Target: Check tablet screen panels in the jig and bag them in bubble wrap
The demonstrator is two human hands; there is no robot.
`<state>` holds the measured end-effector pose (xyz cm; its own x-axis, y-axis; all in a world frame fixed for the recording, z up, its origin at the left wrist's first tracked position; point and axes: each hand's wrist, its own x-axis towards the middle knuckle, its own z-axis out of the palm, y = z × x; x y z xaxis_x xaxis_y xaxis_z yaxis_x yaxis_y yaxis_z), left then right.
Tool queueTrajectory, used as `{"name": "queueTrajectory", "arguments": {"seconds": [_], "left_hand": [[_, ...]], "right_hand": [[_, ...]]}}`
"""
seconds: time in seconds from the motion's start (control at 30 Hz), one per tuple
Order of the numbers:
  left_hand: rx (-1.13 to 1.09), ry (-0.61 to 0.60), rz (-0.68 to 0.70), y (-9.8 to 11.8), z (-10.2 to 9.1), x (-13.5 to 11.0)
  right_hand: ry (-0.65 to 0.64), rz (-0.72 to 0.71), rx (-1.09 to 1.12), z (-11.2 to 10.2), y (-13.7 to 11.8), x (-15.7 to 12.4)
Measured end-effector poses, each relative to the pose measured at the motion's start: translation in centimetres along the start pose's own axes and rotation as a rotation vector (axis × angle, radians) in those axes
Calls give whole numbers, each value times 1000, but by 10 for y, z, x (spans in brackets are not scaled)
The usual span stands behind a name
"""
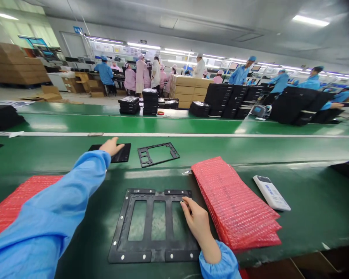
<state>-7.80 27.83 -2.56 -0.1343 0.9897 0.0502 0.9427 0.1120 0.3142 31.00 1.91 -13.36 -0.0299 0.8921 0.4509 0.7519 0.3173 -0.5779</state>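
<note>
Head view: my left hand lies open on a black plate up the green conveyor belt, my right hand rests flat-ish on a black windowed frame, no real grip yet, so lifting either calls for fingers closing round an edge first.

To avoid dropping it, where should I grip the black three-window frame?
Take the black three-window frame by its right bar from above, fingers through the window: it lies flat on the green belt, so its edges are hard to reach. Your right hand is already there.
</note>
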Motion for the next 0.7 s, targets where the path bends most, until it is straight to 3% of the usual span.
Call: {"name": "queueTrajectory", "arguments": {"seconds": [0.17, 0.3, 0.47, 0.6, 0.7], "left_hand": [[-92, -154, -77, 56, 71, -10], [-197, -110, -157, 83, 95, -17], [-439, -74, -302, 88, 79, -14], [-759, -215, -340, 70, 47, -18], [-1011, -326, -282, 51, 27, -38]], "right_hand": [[1, 3, 6, 1, 2, -1], [8, -3, 9, 1, 2, -1], [11, -1, 21, 1, 1, -1], [14, -24, 23, 0, -1, -2], [33, -50, 29, -2, -3, -2]]}}
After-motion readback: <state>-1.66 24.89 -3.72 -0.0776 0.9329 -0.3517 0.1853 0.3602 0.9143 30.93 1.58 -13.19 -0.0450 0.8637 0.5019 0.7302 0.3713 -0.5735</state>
